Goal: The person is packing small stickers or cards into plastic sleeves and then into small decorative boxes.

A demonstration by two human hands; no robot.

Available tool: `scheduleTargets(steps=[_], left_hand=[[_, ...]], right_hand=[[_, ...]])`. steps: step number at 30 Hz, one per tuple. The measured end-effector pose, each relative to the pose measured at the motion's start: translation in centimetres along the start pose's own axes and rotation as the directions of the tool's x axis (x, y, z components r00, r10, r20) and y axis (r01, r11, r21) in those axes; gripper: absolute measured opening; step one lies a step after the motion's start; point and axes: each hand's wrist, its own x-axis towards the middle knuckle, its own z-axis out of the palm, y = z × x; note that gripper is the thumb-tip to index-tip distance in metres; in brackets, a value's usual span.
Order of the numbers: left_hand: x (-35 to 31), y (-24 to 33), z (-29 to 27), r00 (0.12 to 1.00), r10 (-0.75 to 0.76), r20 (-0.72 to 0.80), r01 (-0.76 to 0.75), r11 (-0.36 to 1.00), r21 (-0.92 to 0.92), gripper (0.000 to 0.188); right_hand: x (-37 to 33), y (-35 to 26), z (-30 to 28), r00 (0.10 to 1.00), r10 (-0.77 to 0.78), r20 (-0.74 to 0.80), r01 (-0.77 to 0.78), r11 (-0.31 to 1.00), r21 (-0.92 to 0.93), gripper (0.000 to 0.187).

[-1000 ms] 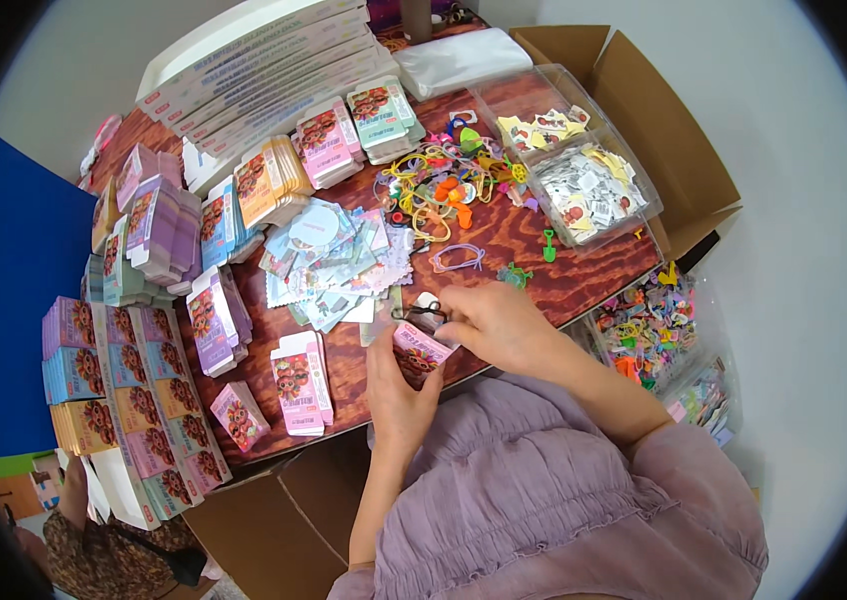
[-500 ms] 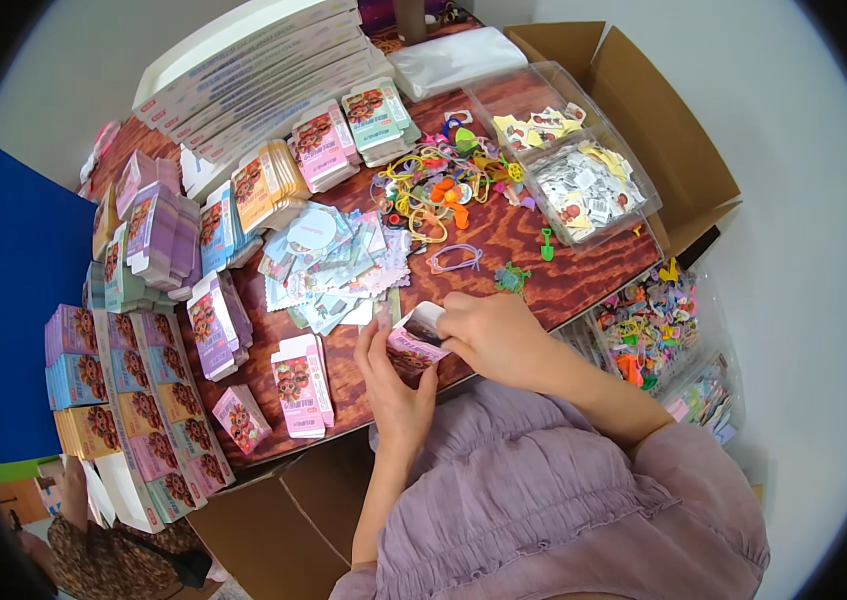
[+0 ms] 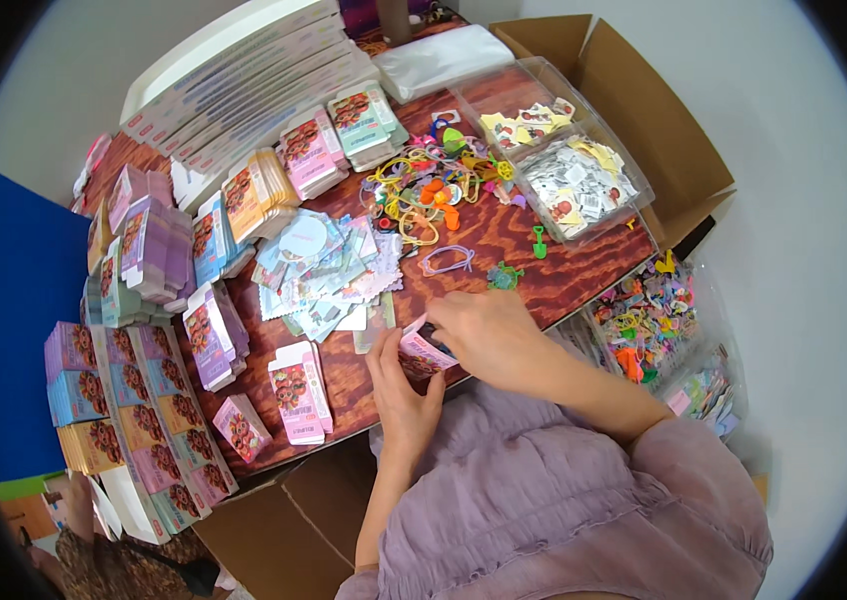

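Observation:
A small pink cardboard box point(image 3: 425, 360) with red pictures is held upright over the table's front edge. Around its side and base wrap the fingers and thumb of my left hand point(image 3: 406, 408). My right hand point(image 3: 484, 335) is bent over the box's top, its fingers pressed together at the opening; the fingertips and anything in them are hidden. Left of my left hand lie a pink box with raised flaps point(image 3: 301, 393) and a smaller closed pink box point(image 3: 242, 428). Just beyond my hands are a turquoise turtle-shaped trinket point(image 3: 506, 275) and a purple loop point(image 3: 447, 260).
Scalloped cards point(image 3: 329, 270) and mixed small toys point(image 3: 434, 190) cover mid-table. A clear divided tray point(image 3: 649, 195) holds stickers, beside an open carton point(image 3: 659, 110). Stacked boxes point(image 3: 159, 250) and display trays point(image 3: 149, 420) line the left. Bagged trinkets point(image 3: 649, 315) sit right; another person point(image 3: 134, 565) is lower left.
My right hand has moved slightly left and down over the box's opening, covering more of it. The box has turned a little in my left hand. The whole view has shifted slightly.

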Motion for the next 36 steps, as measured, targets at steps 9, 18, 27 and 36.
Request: scheduleTargets(steps=[9,18,27,36], left_hand=[[0.1,-1.3,-0.5,0.991,-0.044,-0.123,0.040,0.998,-0.039,0.072],[0.3,-1.7,-0.6,0.988,-0.137,-0.067,0.129,0.986,-0.109,0.072],[1.3,-1.2,0.5,0.998,-0.055,0.009,0.055,0.996,-0.077,0.072],[1.3,-0.5,-0.2,0.987,-0.150,0.051,0.155,0.978,-0.140,0.075]], right_hand=[[-0.1,-0.2,1.2,0.999,0.012,-0.042,-0.002,0.973,0.231,0.040],[-0.3,8.5,-5.5,0.836,0.478,-0.270,-0.355,0.846,0.397,0.009],[-0.6,17.7,-4.6,0.765,0.530,-0.365,-0.600,0.793,-0.106,0.026],[-2.5,22.2,-8.9,0.831,0.493,-0.256,-0.179,0.674,0.717,0.012]])
